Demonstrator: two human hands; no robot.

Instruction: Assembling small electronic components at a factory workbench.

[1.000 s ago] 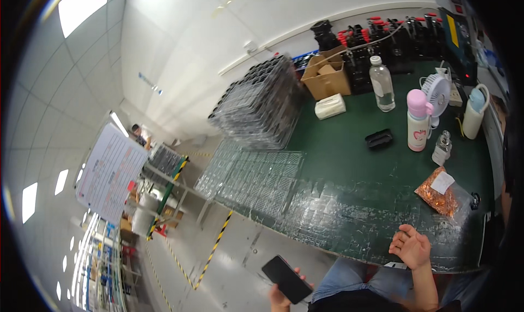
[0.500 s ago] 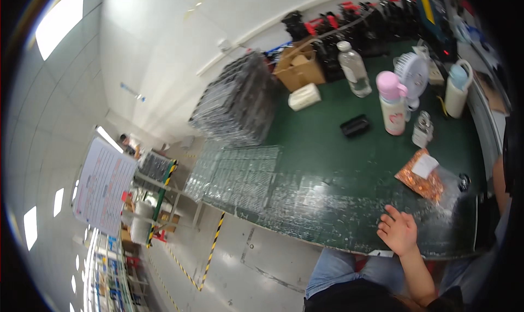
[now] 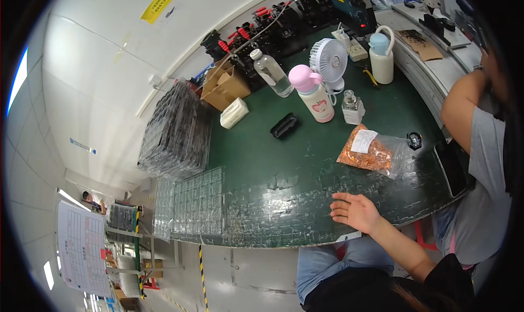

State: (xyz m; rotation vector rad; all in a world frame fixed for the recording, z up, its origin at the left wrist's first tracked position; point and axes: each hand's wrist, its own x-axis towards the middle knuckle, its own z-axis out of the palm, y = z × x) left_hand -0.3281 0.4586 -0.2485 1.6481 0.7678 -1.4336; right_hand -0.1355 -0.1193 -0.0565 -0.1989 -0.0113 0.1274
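My right hand [image 3: 355, 212] is at the front of the green table [image 3: 262, 153], its fingers loosely stretched and pointing left, with nothing in it. It seems to hover just above the tabletop. Nearest to it, a little farther back, lies a clear bag of small copper-coloured parts [image 3: 355, 158] with a white label. A black block-shaped piece [image 3: 283, 126] sits alone near the middle of the table. My left hand is out of the picture.
Stacked plastic trays [image 3: 177, 129] and a flat clear tray [image 3: 197, 203] are on the left. Behind stand a cardboard box [image 3: 226, 88], a tissue pack [image 3: 234, 113], a clear bottle [image 3: 271, 74], a pink-capped bottle [image 3: 315, 102] and a fan [image 3: 329, 61]. Another person's arm [image 3: 464, 107] is at right.
The view has swung to the right, so the table things appear farther left and the neighbouring person shows more. My right hand stays open near the front edge.
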